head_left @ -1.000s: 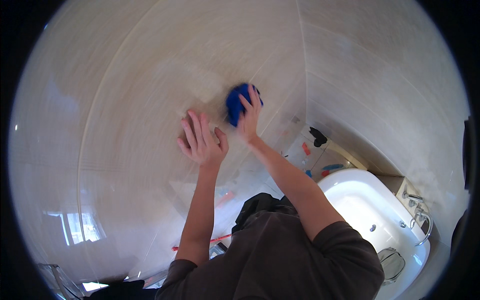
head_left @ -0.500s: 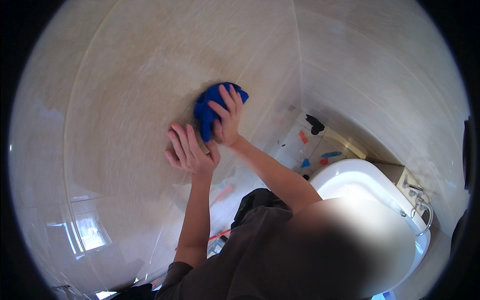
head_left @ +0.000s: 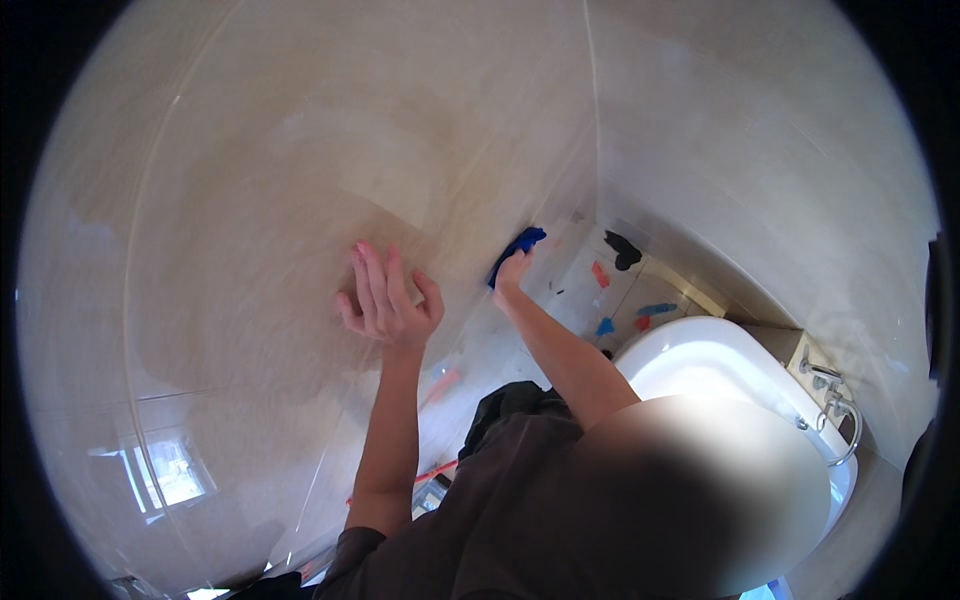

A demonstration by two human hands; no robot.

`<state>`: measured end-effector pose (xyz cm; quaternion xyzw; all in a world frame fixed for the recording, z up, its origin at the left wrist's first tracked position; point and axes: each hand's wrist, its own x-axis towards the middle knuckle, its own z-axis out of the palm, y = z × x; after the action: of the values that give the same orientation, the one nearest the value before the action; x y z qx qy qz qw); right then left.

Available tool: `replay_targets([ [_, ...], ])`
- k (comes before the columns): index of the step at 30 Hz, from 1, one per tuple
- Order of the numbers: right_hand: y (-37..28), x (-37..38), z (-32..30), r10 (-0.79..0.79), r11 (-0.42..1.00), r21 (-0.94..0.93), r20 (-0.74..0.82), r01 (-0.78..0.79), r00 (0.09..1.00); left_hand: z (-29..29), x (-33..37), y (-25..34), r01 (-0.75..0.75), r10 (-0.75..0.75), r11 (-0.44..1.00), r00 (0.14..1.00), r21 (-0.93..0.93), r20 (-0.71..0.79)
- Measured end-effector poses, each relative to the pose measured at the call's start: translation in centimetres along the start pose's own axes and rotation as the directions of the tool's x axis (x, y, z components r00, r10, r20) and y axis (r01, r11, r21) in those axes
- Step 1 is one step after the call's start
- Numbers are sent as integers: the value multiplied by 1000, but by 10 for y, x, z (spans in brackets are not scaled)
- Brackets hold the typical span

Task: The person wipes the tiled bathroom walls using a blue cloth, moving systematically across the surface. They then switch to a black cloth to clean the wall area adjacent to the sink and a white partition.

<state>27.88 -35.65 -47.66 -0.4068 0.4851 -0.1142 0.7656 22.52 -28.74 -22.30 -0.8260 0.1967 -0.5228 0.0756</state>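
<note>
Near the frame's centre, a blue cloth (head_left: 520, 243) was held at the wall (head_left: 250, 250) by the right hand (head_left: 512, 275); farther left, the left hand (head_left: 392, 312) was spread, grip wide.

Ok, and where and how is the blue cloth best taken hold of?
Probably across its middle, from the person's side, palm toward the wall. The cloth looks soft and bunched into a long strip seemingly against the wall, so its outer side is the one to reach. The right hand comes from that side; its exact finger placement is hard to tell.
</note>
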Motion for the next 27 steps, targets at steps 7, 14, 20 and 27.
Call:
replay_targets([
  [7, -30, -32, 28, 176, 981, -64, -122, -185, 977, -4, 1, -2, -34, 34, 993, 999, -111, 4],
  [14, -125, -89, 32, 104, 985, 128, 64, -111, 993, -8, -25, 3, -35, 52, 880, 998, -474, 21],
  [20, -211, -119, 56, -186, 977, 160, 299, 143, 936, -25, -29, -10, 162, -11, 606, 981, -779, 195],
  [27, -277, -207, 53, -851, 478, 219, 355, 850, 387, -68, 11, -31, 105, -36, 569, 994, -816, 103],
])
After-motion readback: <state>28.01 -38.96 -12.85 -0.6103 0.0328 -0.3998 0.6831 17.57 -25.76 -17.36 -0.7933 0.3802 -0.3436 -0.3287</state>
